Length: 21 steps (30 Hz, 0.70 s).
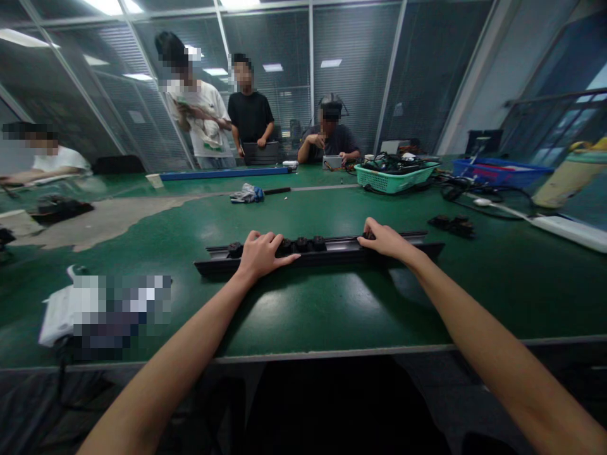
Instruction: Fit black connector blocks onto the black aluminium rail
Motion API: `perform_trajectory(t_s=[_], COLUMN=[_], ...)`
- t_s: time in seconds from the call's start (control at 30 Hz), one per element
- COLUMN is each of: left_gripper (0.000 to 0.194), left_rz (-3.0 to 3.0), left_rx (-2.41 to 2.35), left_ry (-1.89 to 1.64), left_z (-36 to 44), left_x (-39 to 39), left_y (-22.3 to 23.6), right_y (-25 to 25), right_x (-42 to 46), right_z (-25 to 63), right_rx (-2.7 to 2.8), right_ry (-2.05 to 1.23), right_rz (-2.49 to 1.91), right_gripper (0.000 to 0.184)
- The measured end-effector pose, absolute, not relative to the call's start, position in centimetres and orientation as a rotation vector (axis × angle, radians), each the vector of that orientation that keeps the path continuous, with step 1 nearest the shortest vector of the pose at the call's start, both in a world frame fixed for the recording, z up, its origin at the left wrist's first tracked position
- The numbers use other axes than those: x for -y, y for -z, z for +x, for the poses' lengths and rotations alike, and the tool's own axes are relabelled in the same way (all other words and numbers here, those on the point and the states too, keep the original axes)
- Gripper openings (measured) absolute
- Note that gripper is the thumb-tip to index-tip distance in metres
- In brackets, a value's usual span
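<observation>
A long black rail (pixel 332 258) lies crosswise on the green table in front of me, with a shiny channel along its top. Several small black round-topped modules (pixel 302 243) sit in that channel, mostly around its left half. My left hand (pixel 260 256) is closed over the rail's left part, fingers across the top and thumb along the near side. Toward the right end, my right hand (pixel 386 241) pinches another small black module (pixel 368 236) at the channel; the fingers hide most of it. I cannot tell whether this module is seated in the rail.
Loose black modules (pixel 453 225) lie right of the rail. Farther back are a green basket (pixel 386 180) of cables, a blue tray (pixel 502 172), gloves (pixel 247 194) and a blue bar (pixel 227 173). A white power strip (pixel 573 231) lies right. Several people are across the table.
</observation>
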<state>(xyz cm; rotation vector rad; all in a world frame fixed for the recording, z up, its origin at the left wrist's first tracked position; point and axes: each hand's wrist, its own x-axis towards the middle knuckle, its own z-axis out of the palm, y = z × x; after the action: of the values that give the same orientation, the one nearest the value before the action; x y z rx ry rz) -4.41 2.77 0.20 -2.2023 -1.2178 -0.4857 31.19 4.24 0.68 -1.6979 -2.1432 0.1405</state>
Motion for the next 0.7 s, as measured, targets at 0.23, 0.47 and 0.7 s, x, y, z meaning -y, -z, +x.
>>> perform_trajectory(t_s=[0.23,0.47,0.7], left_gripper=[0.064,0.065,0.064], left_rz=[-2.182,-2.189,-2.189], left_rx=[1.210,1.199,1.199], left_ry=[0.477,0.487,0.489], left_z=[-4.5,-4.5,-4.5], left_x=[-2.8,-2.9,-3.0], left_y=[-0.1,0.0,0.0], right_y=[-0.8,-0.8,-0.8], right_x=[-4.2,-4.1,-4.4], right_z=[31.4,31.5,32.5], right_rx=[2.140,2.144,2.148], right_ry=[-0.165,-0.160,-0.182], right_rz=[-1.664,-1.692,-1.701], right_gripper=[0.022,0.023,0.024])
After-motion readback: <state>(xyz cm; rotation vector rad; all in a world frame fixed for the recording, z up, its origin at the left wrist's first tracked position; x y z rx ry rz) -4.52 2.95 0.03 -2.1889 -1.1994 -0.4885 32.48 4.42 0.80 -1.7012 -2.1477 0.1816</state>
